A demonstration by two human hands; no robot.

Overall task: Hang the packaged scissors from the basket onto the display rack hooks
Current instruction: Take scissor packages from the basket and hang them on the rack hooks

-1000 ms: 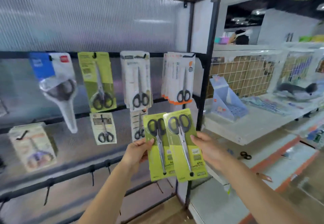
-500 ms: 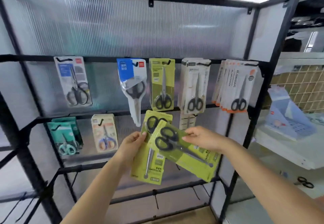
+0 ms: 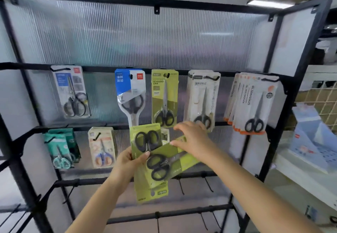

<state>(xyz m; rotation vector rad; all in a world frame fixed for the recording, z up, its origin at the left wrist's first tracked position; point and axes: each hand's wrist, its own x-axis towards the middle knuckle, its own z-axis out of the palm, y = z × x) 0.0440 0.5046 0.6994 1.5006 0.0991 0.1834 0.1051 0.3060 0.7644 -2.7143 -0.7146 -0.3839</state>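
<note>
Your left hand (image 3: 127,163) grips an upright green pack (image 3: 145,161), handles up, thumb on its face. Your right hand (image 3: 193,141) has its thumb on a second, tilted green pack (image 3: 175,159) lying across the first, fingers stretched out above it; whether it truly grips, you cannot tell. Both packs sit before the rack (image 3: 21,141), below a hung green pack (image 3: 165,98). Bare hooks (image 3: 207,183) lie beneath.

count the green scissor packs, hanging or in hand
3. One hangs on the top rail. The left hand grips an upright pack; a tilted pack lies across it under the right hand. More may be hidden behind these.
</note>
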